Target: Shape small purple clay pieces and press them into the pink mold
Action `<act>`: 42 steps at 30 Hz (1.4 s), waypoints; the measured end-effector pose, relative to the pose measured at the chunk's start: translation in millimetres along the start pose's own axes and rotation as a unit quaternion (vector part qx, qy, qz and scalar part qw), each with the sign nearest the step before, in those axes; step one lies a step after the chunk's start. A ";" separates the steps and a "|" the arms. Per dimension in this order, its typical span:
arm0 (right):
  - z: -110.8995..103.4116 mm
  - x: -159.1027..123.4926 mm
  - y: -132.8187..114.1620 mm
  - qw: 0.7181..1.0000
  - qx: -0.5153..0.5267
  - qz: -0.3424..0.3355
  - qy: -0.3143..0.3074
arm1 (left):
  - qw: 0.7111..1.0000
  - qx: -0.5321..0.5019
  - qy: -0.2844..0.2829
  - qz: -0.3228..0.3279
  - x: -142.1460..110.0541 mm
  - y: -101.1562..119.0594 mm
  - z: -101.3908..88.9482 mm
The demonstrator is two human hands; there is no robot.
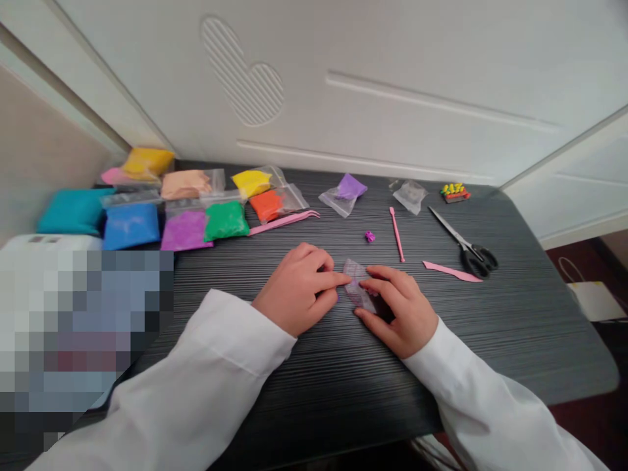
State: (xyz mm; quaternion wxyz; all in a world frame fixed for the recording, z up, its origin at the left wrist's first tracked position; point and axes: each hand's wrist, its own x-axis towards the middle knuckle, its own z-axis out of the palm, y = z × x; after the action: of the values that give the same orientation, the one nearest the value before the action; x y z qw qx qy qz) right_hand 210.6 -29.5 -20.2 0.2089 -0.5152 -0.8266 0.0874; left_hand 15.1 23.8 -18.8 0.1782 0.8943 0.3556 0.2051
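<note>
My left hand is mostly curled, its index finger stretched onto a crumpled clear plastic bag on the dark table. A bit of something purple peeks out at its thumb tip; the rest is hidden. From the other side, my right hand grips the same bag with bent fingers and thumb. Purplish colour shows through the plastic between the hands. Just beyond them lies a small magenta lump of clay.
Bags of coloured clay, such as green and blue, line the back left beside pink tweezers. A pink stick tool, pink clay knife, scissors and small colourful piece lie right. A white panel stands behind.
</note>
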 end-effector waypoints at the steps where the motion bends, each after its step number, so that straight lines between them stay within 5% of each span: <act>1: -0.1 0.2 0.0 1.000 -0.002 -0.003 -0.002 | 1.000 0.004 -0.004 0.000 0.4 0.1 0.0; 18: -6.5 -2.5 -16.3 0.993 -0.099 0.051 -0.039 | 0.996 0.090 -0.021 0.015 -0.3 7.4 -3.2; 42: -13.8 8.8 -15.1 0.991 -0.109 -0.017 -0.070 | 0.990 0.126 -0.012 -0.056 -13.0 25.9 -1.4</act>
State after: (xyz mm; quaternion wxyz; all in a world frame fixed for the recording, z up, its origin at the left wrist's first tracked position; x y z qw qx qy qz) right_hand 200.9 -29.5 -0.2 0.0943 -0.5131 -0.8526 0.0293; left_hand 20.4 -2.9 -8.7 0.0792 0.8906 0.4262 0.1376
